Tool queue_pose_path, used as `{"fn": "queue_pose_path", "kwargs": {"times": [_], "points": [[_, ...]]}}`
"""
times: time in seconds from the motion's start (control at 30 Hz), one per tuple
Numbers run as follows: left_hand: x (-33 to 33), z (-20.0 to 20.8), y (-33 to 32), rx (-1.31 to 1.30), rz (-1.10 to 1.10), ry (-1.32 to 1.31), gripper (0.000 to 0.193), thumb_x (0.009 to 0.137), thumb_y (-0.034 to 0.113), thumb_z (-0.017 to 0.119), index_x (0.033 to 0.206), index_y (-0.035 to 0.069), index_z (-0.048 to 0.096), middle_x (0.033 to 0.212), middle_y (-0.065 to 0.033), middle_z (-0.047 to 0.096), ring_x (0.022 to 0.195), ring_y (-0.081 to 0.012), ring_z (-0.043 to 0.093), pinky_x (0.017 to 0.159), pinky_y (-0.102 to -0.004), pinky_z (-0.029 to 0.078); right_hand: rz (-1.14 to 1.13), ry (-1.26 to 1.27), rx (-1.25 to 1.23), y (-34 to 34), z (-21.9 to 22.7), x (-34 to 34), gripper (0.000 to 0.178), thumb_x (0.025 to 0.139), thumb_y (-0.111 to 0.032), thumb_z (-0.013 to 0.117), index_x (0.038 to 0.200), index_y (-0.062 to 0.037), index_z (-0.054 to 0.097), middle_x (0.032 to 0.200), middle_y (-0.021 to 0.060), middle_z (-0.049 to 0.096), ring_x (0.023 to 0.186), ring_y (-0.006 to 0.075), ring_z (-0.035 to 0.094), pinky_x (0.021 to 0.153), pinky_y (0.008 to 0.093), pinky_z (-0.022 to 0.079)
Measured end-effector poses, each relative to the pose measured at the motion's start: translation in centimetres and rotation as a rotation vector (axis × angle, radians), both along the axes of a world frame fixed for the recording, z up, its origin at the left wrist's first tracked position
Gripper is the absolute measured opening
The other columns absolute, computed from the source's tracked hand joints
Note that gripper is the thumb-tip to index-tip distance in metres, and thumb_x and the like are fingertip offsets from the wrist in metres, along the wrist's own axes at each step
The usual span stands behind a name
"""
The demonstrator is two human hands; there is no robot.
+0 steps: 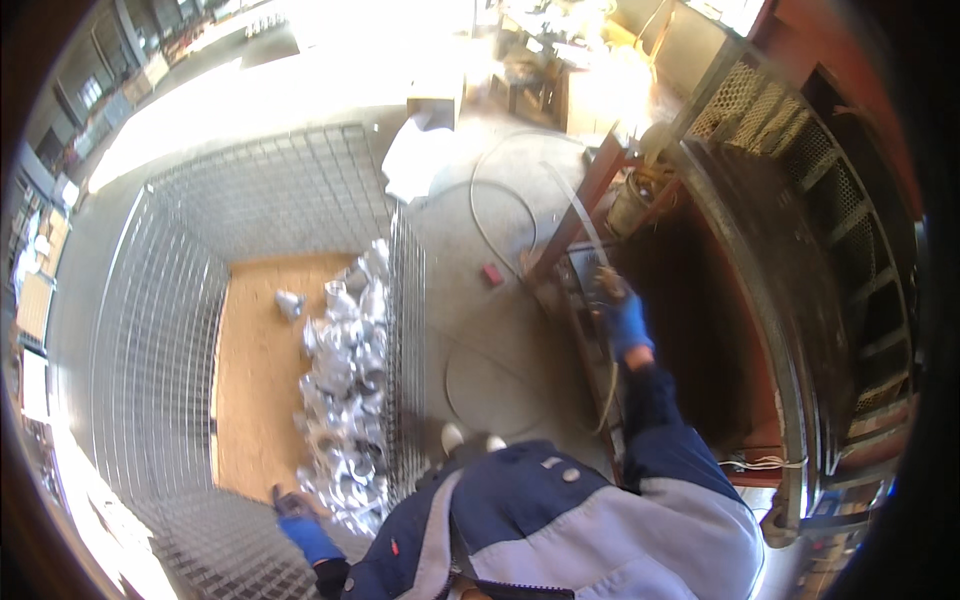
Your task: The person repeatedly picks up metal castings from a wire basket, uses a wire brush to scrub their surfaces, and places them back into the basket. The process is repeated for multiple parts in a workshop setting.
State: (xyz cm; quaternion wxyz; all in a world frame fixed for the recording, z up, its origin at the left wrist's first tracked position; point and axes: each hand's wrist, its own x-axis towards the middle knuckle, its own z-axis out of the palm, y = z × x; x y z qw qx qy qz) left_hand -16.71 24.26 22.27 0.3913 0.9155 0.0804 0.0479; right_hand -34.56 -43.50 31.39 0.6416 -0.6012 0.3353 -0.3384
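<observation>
The left hand (293,503), in a blue glove, reaches into the wire-mesh cage (160,330) at 7 o'clock, touching the pile of shiny metal castings (345,400); whether its fingers are clamped cannot be told. The castings lie along the cage's right wall on a wooden floor (255,390). Judged rigid, heavy, possibly sharp-edged: grip one around its body. The right hand (622,315), at 2 o'clock, rests on the machine frame (585,275); its grip cannot be told.
</observation>
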Motion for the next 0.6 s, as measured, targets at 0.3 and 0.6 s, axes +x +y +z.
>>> {"fn": "queue_pose_path", "kwargs": {"times": [0.3, 0.6], "points": [[6.2, 1.5, -30.0, -0.290, -0.861, 0.123, 0.050, 0.083, 0.002, 0.060, 0.132, 0.011, 0.053, 0.102, -0.0079, 0.068, 0.090, -0.0161, 0.065, 0.078, -0.0292, 0.052, -0.567, -0.592, -0.692, -2.8, 23.9, 0.9, 0.040, 0.094, -0.006, 0.061, 0.132, -0.0002, 0.052, 0.111, 0.0085, 0.066, 0.091, 0.0153, 0.065, 0.080, 0.0292, 0.053], [5.2, 3.5, -39.3, -0.298, -1.031, 0.348, 0.044, 0.085, 0.006, 0.062, 0.129, 0.005, 0.055, 0.113, -0.0114, 0.064, 0.092, -0.0165, 0.062, 0.083, -0.0305, 0.051, -0.409, -0.741, -0.815, -16.0, 39.9, -0.3, 0.032, 0.084, -0.031, 0.068, 0.105, -0.0094, 0.056, 0.088, 0.0102, 0.062, 0.083, 0.0240, 0.064, 0.078, 0.0424, 0.053]]}}
